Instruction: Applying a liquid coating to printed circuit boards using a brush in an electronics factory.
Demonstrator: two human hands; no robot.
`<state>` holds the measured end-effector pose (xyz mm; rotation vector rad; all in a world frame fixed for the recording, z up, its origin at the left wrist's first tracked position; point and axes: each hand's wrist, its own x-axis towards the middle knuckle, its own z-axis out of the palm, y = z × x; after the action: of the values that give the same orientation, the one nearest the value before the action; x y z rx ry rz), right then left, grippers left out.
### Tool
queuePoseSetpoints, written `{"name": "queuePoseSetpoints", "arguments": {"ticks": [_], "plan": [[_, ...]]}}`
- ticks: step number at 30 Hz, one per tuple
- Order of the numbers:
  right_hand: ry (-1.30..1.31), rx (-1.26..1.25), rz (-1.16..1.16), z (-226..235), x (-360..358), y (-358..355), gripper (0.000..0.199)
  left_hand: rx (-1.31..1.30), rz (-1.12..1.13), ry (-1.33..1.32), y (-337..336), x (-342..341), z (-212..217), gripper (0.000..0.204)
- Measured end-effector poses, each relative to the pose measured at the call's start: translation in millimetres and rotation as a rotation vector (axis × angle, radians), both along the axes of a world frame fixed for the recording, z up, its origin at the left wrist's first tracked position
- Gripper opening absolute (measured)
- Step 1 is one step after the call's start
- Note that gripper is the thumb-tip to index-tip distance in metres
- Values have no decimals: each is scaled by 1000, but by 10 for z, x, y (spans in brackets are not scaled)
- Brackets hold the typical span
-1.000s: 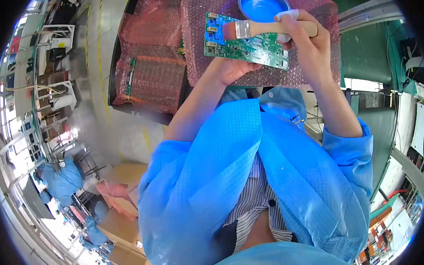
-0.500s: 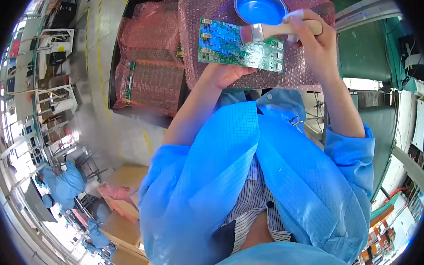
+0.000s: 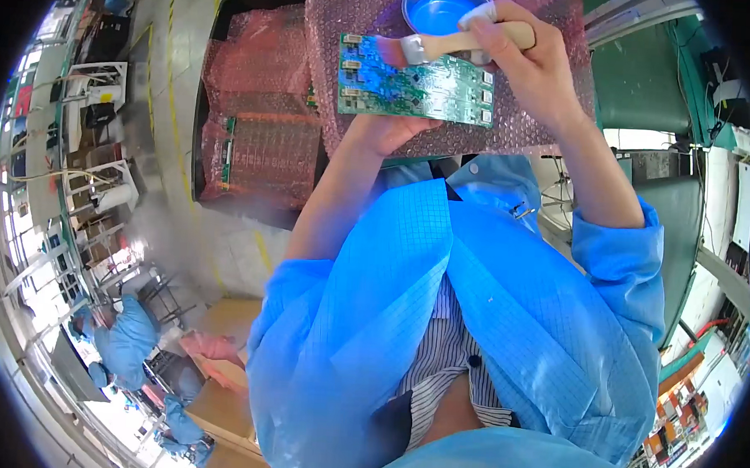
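My left hand is closed on the near edge of a green circuit board, with its fingers partly hidden beneath it. White connectors line the board's two ends, and its surface gleams wet under blue light. In my right hand is a flat paintbrush with a pale wooden handle and a metal ferrule. Its bristles touch the left part of the board near the far edge. White covers show on fingertips of this hand. Just beyond the brush stands a round metal bowl of liquid that looks blue.
Pink bubble wrap lies under the bowl and board. To the left, a black tray holds more boards in pink bubble wrap. Cardboard boxes stand at lower left, near a co-worker in blue. A green surface lies right.
My right hand has drawn the brush leftward across the board, from its middle to the connectors at the left end. The board and bowl sit slightly further left in view.
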<state>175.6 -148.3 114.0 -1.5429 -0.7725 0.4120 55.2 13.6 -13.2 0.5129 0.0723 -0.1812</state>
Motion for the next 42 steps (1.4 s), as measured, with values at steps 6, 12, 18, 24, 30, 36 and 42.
{"name": "queuePoseSetpoints", "arguments": {"ticks": [6, 12, 18, 24, 30, 36, 42], "plan": [[-81, 39, -69, -22, 23, -70, 18, 42, 93, 89, 56, -17, -13, 49], [-107, -71, -103, 61, -75, -60, 19, 42, 87, -37, 91, 23, 32, 47], [25, 83, 38, 93, -226, 24, 16, 28, 68, -60, 71, 30, 18, 48], [18, 60, -64, 71, -227, -41, 18, 18, 104, 18, 88, 2, 31, 50], [-107, -58, -78, 94, -273, -45, 15, 69, 115, -7, 97, -17, 43, 50], [-131, -17, 134, 105, -300, -25, 15, -68, 44, -42, 132, -6, 4, 50], [7, -1, -23, 73, -279, -104, 14, -62, 66, -50, 137, -54, -5, 50]]}}
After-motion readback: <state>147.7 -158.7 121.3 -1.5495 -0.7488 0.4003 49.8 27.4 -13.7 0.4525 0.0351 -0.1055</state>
